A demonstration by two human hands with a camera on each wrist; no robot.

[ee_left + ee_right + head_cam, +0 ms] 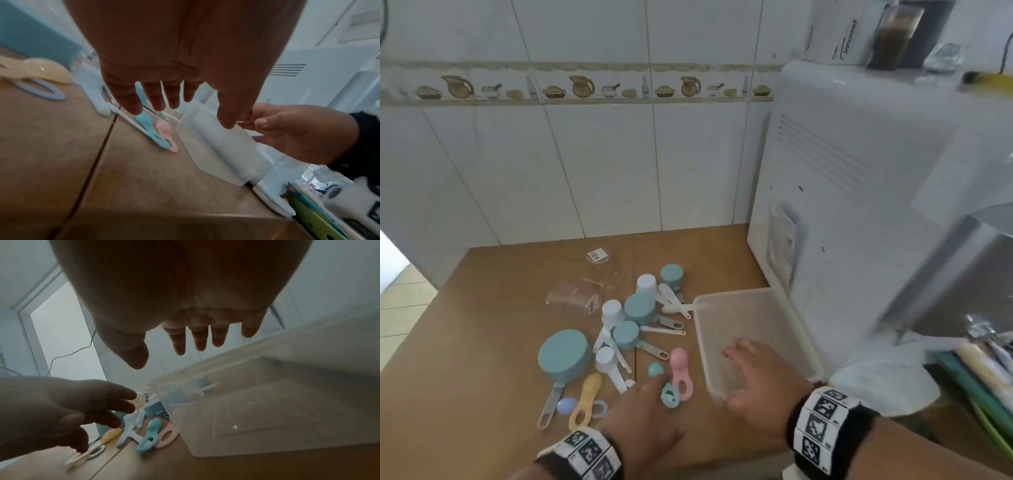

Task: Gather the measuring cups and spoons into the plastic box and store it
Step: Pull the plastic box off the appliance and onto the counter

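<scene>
The wooden surface carries everything, w/ a white appliance standing at its right edge. The plastic box sits just beside that appliance, lid off, mouth up, nothing in it yet — prob. parked there so cups & spoons can be swept in from the left w/o lifting far.

Left of the box lies the scatter: a big teal measuring cup mouth-down, smaller teal and white cups behind it, then the spoons nearest the person — a yellow spoon, a pink spoon just beside the box wall, a small teal spoon touching the pink one.

Right hand is over the box's near end, fingers spread fairly wide & only loosely bent, holding nothing; the left wrist view suggests thumb and fingers are around the near rim to steady it, but blur makes contact uncertain.

Left hand hangs over the surface next to the teal spoon, fingers straight and apart, nothing in it; looks set for that spoon first.
</scene>
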